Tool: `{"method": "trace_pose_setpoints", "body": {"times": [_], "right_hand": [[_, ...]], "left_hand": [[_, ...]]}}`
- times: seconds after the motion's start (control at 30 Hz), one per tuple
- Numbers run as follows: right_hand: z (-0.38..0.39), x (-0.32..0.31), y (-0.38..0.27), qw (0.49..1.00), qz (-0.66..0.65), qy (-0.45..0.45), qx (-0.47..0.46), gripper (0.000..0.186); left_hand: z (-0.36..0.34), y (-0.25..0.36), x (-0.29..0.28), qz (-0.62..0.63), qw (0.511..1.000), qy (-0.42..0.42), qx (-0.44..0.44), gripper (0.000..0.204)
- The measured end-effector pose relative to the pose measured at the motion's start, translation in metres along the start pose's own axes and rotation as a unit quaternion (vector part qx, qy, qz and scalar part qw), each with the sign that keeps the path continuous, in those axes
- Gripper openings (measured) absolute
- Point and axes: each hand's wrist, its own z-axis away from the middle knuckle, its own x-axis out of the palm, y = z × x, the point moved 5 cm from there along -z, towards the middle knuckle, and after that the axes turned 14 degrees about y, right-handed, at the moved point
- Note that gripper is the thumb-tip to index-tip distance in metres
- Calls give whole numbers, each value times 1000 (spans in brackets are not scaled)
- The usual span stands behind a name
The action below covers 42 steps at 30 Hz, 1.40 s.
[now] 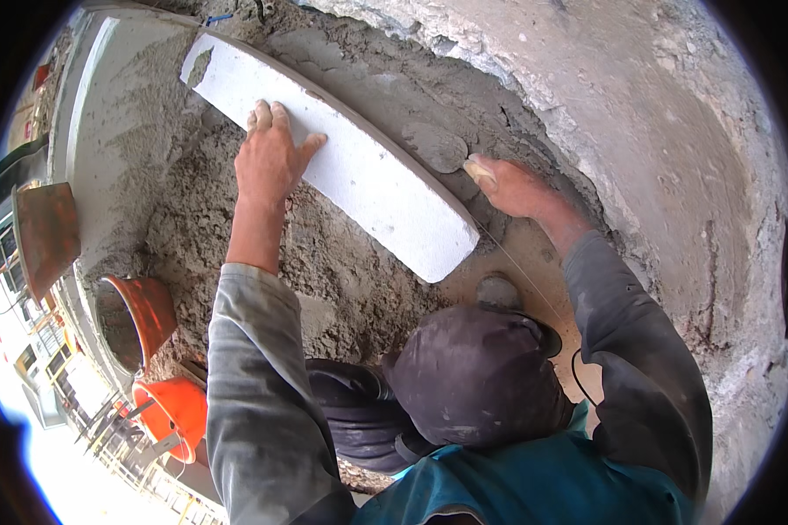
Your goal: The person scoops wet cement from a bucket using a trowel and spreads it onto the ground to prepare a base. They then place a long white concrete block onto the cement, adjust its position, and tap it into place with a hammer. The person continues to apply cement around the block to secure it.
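Note:
A long white slab (350,157) with a rounded end lies aslant on the rough mortar in front of me. My left hand (271,153) rests on its top face, fingers and thumb spread flat, near its far half. At the slab's right, my right hand (512,185) is closed round the pale handle of a trowel (435,147). The trowel's blade is coated in grey mortar and lies against the wet mortar bed (359,74) along the slab's far edge. A dark chip or smear marks the slab's far left end.
A rough, broken concrete wall (648,114) rises on the right. To the left stand a rusty orange bucket (153,315), a bright orange bucket (188,411) with tools, and a brown bucket (48,236). A thin string (525,276) runs beside my right arm. My dark-clothed knee (481,376) is close below.

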Motion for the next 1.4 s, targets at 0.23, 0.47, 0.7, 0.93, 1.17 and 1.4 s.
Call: {"method": "trace_pose_setpoints", "body": {"times": [0.23,0.47,0.7,0.93,1.17,1.4], "right_hand": [[93,-6,40,987,65,118,85,49],[71,21,10,988,-8,145,-45,47],[-57,29,-28,994,-53,91,7,47],[-176,23,-98,991,3,117,-61,46],[-64,7,-52,996,39,68,-40,45],[109,-14,36,998,-25,31,55,46]], "left_hand": [[6,6,5,18,1000,3,0,83],[0,-3,1,13,1000,17,-5,82],[5,1,4,27,999,34,-12,80],[0,-2,9,12,999,44,-10,81],[1,-3,9,6,998,61,-2,80],[4,-2,3,-7,1000,30,1,82]]}}
